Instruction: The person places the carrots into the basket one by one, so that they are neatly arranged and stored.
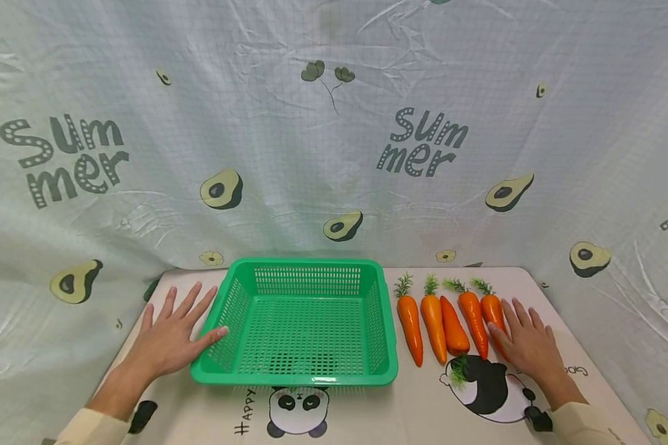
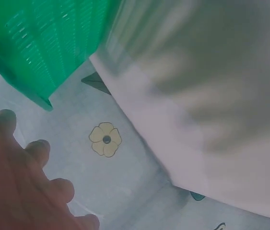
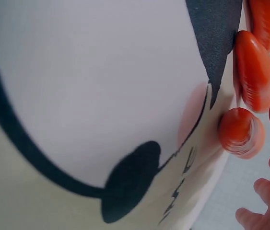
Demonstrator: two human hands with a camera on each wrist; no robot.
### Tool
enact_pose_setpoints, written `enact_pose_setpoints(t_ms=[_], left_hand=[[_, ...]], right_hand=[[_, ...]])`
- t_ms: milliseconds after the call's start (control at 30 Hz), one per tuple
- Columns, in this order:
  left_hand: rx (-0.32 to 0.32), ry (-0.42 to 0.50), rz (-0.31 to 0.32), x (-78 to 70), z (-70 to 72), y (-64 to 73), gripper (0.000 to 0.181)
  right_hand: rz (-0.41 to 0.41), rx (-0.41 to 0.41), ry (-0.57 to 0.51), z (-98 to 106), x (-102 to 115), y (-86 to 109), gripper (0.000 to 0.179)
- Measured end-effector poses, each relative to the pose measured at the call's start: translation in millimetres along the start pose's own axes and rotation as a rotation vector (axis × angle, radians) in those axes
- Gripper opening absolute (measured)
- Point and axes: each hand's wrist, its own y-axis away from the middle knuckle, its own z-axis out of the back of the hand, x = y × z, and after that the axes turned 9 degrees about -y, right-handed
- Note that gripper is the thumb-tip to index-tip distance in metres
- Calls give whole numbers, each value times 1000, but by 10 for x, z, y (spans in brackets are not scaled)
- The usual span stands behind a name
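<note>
My left hand [image 1: 169,341] is spread flat at the left of a green plastic basket [image 1: 293,381], its thumb over the left rim; whether it touches is unclear. Nothing lies inside the basket. In the left wrist view the fingers [image 2: 38,152] are apart, with the basket's wall [image 2: 53,48] beyond. My right hand [image 1: 534,349] lies with fingers extended beside the rightmost carrot [image 1: 493,312], the thumb at its lower part. Several orange carrots with leafy tops lie in a row; the middle carrot [image 1: 453,327] points the other way, its leaves [image 1: 460,371] toward me.
The light table [image 1: 417,408] carries printed pandas and lettering. A pale curtain [image 1: 289,136] with avocado and "summer" prints hangs behind and along both sides. The basket stands left of the leftmost carrot [image 1: 410,327], with a narrow gap between them.
</note>
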Motion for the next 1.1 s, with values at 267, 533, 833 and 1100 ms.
enact_pose_setpoints(t_ms=[267,533,833,1100], left_hand=[[8,105,-32,32,-33,6,92],[56,313,-54,55,-70,8,93],[152,500,-35,85,-16,-28,90],[206,686,-14,137,52,-84,84]], right_hand=[[-18,22,-93,-1,-19,-21,86],[-111,59,-175,14,-16,-41,91],[-179,31,-240,49,68,-34,86],[-267,-28,-321,7,134,-66,81]])
